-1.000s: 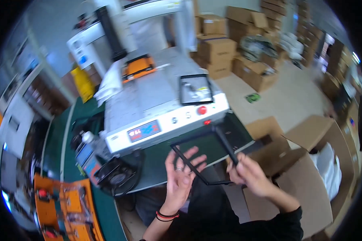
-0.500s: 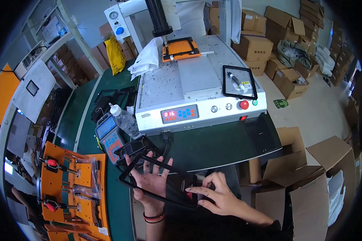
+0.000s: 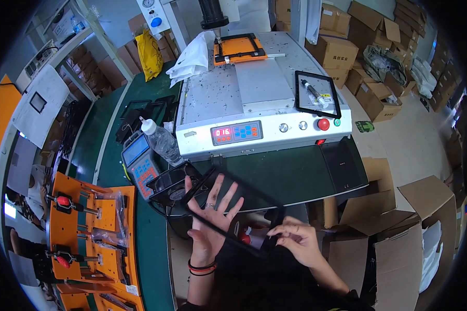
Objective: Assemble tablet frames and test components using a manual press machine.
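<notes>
Black frame (image 3: pixel 225 231) is shifting rightward by the tabletop's (image 3: pixel 290 176) near edge, my right hand (image 3: pixel 298 243) keeping its grip pinched on the right end, my left hand (image 3: pixel 205 241) spreading open behind, seemingly leaving control to the right.

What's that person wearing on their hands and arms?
No gloves. The left hand has a ring on one finger and red and black bands round its wrist. The right hand shows no jewellery. Black sleeves leave both wrists bare.
</notes>
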`<state>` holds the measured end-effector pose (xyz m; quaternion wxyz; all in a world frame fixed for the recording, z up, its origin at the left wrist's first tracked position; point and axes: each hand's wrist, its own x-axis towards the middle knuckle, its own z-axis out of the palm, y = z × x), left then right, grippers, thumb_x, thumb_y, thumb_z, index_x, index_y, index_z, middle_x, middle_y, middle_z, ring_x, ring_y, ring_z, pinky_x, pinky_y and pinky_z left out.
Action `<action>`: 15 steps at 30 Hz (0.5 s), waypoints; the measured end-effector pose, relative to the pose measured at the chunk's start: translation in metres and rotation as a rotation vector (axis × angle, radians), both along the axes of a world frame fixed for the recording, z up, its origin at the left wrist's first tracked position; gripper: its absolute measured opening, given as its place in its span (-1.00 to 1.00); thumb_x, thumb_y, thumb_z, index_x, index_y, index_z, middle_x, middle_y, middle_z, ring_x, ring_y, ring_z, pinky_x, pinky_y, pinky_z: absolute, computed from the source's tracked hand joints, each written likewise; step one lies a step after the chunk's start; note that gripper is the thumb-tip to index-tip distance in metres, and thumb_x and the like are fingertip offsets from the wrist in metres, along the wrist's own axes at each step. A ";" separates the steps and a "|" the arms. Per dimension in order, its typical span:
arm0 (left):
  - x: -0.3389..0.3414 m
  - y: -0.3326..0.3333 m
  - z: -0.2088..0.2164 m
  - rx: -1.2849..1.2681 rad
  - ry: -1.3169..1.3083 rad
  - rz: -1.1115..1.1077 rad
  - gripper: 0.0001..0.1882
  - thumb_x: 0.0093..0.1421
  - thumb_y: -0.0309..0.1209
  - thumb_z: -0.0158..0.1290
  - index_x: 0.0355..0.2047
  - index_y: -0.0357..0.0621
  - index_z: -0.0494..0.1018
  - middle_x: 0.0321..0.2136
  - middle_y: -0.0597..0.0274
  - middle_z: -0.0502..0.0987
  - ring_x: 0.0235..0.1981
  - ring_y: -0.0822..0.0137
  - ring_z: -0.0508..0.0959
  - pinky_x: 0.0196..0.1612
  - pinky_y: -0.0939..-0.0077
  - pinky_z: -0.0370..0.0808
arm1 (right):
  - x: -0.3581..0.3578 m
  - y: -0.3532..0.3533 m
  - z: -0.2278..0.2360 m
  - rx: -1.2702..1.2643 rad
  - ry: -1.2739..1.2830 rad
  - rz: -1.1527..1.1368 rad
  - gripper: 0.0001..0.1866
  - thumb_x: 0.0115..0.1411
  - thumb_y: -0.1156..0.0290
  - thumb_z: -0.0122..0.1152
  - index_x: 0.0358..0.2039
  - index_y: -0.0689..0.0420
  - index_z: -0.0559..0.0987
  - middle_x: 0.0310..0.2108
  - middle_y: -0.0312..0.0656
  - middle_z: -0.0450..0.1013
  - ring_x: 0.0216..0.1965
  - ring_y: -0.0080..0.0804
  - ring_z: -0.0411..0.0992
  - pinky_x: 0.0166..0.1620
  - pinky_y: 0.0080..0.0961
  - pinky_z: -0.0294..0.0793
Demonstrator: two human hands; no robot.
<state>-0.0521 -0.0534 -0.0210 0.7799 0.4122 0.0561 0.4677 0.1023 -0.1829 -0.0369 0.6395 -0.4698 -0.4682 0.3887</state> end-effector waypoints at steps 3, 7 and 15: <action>0.003 -0.001 -0.013 -0.077 0.165 0.062 -0.23 0.17 0.23 -0.29 0.27 0.27 -0.27 0.21 -0.18 -0.01 0.21 -0.12 0.10 0.19 -0.01 0.12 | 0.011 -0.001 -0.005 0.017 -0.047 -0.116 -0.81 0.10 0.64 0.09 -0.26 0.30 0.57 -0.40 -0.17 0.44 -0.46 -0.51 0.43 -0.36 -0.67 0.43; 0.002 0.005 -0.047 -0.276 0.378 0.056 -0.47 0.34 -0.13 -0.38 0.23 -0.09 -0.12 0.13 -0.15 0.16 0.13 0.05 0.27 0.15 0.22 0.22 | 0.020 0.001 -0.005 0.057 -0.069 -0.289 -0.83 0.13 0.66 0.04 -0.28 0.33 0.57 -0.40 -0.16 0.42 -0.45 -0.52 0.42 -0.36 -0.69 0.43; 0.001 0.002 -0.066 -0.185 0.441 0.155 -0.68 0.32 -0.40 -0.30 0.05 -0.26 0.14 -0.06 -0.11 0.39 -0.02 0.11 0.44 0.05 0.39 0.37 | 0.037 -0.004 -0.010 0.004 -0.089 -0.405 -0.82 0.18 0.59 -0.01 -0.26 0.33 0.54 -0.40 -0.18 0.38 -0.43 -0.54 0.31 -0.33 -0.67 0.38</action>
